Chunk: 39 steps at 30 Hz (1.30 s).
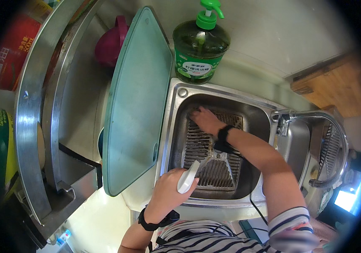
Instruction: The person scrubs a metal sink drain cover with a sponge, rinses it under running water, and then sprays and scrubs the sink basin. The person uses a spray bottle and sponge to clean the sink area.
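My left hand (171,189), near the sink's front left corner, grips the white handle (188,177) of a tool whose working end points into the basin. In the stainless steel sink (258,126) lies a soiled, ridged metal filter panel (216,172) with brown grime on it. At the panel's far left corner is my right hand (206,120), its fingertips down at the panel's edge; whether they grip it cannot be told. Both wrists wear black bands.
A green cutting board (139,101) stands left of the sink, a pump bottle of green dish soap (199,53) behind it. The chrome faucet (341,142) arches at the right. Further left are a steel rack (32,126) and a purple plastic container (109,46).
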Each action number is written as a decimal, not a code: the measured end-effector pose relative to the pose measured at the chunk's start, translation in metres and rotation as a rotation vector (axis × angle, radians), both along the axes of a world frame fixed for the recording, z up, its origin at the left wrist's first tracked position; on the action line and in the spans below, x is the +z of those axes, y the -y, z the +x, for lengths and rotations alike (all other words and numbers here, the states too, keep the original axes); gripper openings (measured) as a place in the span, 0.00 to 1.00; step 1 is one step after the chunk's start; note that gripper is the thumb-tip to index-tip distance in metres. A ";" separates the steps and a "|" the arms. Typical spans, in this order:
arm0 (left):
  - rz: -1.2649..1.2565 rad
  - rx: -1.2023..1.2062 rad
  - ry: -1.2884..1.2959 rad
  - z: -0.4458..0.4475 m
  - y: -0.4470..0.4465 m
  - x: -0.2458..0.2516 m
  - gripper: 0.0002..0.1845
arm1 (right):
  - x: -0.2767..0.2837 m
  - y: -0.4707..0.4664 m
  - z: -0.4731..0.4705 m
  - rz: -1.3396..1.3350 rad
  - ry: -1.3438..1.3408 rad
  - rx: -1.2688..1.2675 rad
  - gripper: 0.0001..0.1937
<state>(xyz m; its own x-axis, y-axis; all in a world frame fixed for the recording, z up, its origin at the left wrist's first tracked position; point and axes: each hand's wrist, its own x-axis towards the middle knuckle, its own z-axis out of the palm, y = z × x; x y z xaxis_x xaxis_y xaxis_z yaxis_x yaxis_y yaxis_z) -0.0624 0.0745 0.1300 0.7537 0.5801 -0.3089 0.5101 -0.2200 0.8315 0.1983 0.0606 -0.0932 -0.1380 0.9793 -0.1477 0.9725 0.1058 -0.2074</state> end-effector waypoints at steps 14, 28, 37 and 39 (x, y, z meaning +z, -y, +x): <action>-0.008 -0.049 -0.018 0.013 0.001 -0.002 0.16 | -0.030 -0.017 0.016 -0.070 0.105 -0.075 0.11; 0.025 -0.095 -0.001 0.022 0.007 0.003 0.15 | -0.016 -0.013 0.015 -0.079 0.034 -0.261 0.11; 0.036 -0.102 0.058 0.032 0.009 0.002 0.14 | -0.028 0.046 0.062 -0.274 0.114 -0.372 0.10; 0.039 -0.113 0.037 0.032 0.010 0.001 0.14 | -0.032 0.041 0.060 -0.005 0.107 -0.198 0.10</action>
<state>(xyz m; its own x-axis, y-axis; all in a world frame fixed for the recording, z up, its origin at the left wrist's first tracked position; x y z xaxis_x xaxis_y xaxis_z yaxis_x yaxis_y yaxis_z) -0.0304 0.0644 0.1310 0.8254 0.5018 -0.2587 0.4497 -0.3073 0.8387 0.2585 0.0194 -0.1255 0.0740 0.9849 -0.1565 0.9907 -0.0906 -0.1017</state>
